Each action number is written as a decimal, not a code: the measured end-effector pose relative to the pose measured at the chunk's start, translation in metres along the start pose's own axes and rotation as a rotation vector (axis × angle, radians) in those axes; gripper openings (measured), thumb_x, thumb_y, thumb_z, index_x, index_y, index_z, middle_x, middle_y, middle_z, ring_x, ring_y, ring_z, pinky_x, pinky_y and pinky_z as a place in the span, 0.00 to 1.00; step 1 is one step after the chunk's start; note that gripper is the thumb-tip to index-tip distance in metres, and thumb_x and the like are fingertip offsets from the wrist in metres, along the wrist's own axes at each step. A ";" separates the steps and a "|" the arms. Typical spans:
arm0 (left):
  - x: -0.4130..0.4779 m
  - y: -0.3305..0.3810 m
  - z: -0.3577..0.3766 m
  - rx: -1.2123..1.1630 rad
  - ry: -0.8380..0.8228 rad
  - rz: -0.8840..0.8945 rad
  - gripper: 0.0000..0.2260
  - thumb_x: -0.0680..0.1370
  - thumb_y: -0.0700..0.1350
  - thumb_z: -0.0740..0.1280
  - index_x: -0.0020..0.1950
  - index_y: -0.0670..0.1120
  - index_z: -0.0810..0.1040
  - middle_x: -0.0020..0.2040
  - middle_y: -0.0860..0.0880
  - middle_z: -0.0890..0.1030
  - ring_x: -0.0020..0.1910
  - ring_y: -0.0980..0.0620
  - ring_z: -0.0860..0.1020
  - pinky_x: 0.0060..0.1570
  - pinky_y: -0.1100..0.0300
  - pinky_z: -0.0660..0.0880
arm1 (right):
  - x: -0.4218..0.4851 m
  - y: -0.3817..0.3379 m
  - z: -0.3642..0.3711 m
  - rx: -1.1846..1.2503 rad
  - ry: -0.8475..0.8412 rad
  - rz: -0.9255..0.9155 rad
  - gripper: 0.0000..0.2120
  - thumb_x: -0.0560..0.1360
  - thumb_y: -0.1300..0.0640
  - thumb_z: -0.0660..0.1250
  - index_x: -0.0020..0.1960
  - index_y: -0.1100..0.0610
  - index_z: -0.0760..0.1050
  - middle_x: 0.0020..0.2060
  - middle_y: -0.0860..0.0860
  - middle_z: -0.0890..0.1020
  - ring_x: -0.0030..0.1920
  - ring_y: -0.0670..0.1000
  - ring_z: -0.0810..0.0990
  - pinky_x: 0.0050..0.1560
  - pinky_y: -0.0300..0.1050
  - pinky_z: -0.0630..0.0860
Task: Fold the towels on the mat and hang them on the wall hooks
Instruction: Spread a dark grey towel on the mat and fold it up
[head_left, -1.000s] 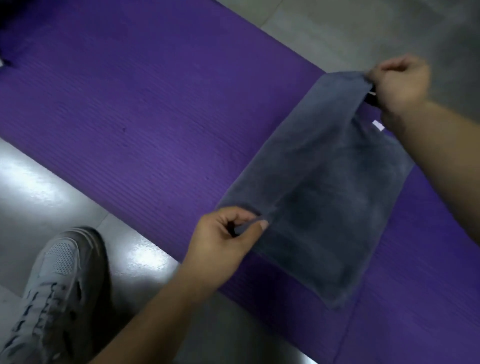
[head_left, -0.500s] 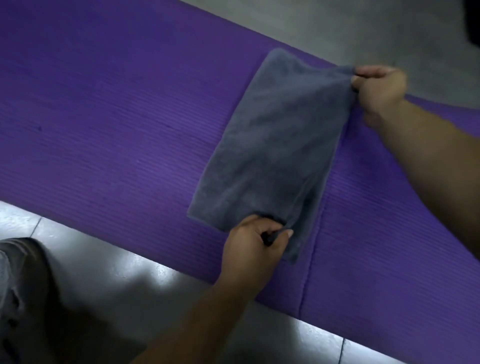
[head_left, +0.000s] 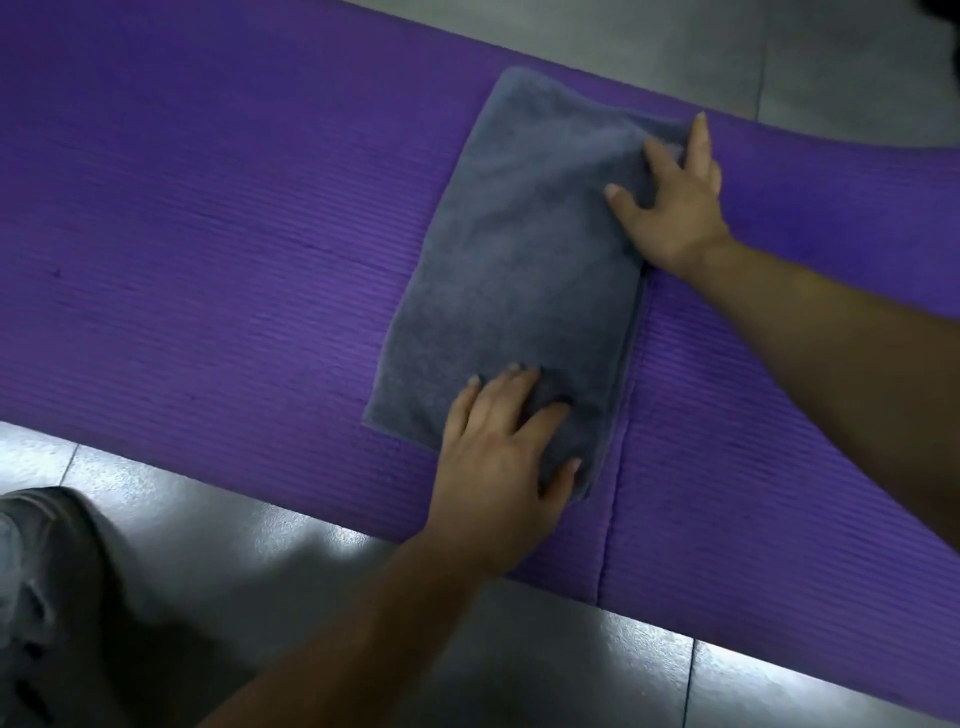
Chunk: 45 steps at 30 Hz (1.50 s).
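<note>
A grey towel (head_left: 519, 260) lies folded into a long rectangle on the purple ribbed mat (head_left: 208, 234). My left hand (head_left: 504, 457) presses flat on the towel's near right corner, fingers spread. At the towel's far right corner my right hand (head_left: 675, 202) rests with fingers spread and straight, its index finger reaching past the cloth's far edge. Neither hand grips the cloth. No wall hooks are in view.
Shiny grey floor tiles (head_left: 311, 597) run along the mat's near edge, and more tiles (head_left: 675, 47) lie beyond its far edge. A seam (head_left: 615, 493) crosses the mat just right of the towel. My trouser leg and shoe (head_left: 36, 597) show at the lower left.
Both hands carried the towel's pinched edge over, laid it down as a fold, let go and now press flat on it. The view has shifted, so the shoe has moved toward the lower left corner.
</note>
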<state>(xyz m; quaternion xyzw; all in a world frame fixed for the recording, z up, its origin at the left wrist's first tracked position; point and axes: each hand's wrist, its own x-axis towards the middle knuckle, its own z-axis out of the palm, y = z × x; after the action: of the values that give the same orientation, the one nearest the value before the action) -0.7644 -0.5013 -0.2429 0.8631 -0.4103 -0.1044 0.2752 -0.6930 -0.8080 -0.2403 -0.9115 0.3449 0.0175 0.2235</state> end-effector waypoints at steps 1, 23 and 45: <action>-0.001 -0.003 0.003 0.074 -0.066 0.029 0.25 0.76 0.59 0.64 0.70 0.52 0.75 0.77 0.45 0.67 0.78 0.45 0.61 0.75 0.41 0.57 | -0.001 0.001 0.002 -0.033 -0.046 0.007 0.35 0.78 0.34 0.59 0.80 0.45 0.54 0.80 0.55 0.39 0.79 0.61 0.44 0.79 0.54 0.48; 0.002 -0.077 -0.016 0.322 -0.174 -0.214 0.31 0.81 0.64 0.48 0.82 0.51 0.56 0.82 0.43 0.49 0.81 0.43 0.45 0.77 0.37 0.50 | -0.015 -0.097 0.064 -0.370 -0.261 -0.575 0.31 0.82 0.36 0.45 0.81 0.47 0.45 0.81 0.49 0.42 0.79 0.56 0.36 0.77 0.58 0.35; 0.032 -0.107 -0.080 -0.403 -0.145 -0.792 0.08 0.74 0.56 0.72 0.46 0.54 0.78 0.39 0.57 0.81 0.40 0.58 0.79 0.36 0.64 0.71 | 0.104 -0.144 0.027 -0.426 -0.318 -0.564 0.21 0.78 0.57 0.68 0.70 0.58 0.73 0.65 0.61 0.73 0.69 0.60 0.69 0.72 0.50 0.64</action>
<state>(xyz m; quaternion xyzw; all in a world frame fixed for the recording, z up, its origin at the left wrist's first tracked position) -0.6416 -0.4400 -0.2353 0.8732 -0.0378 -0.3397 0.3474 -0.5187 -0.7656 -0.2267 -0.9824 0.0306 0.1679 0.0761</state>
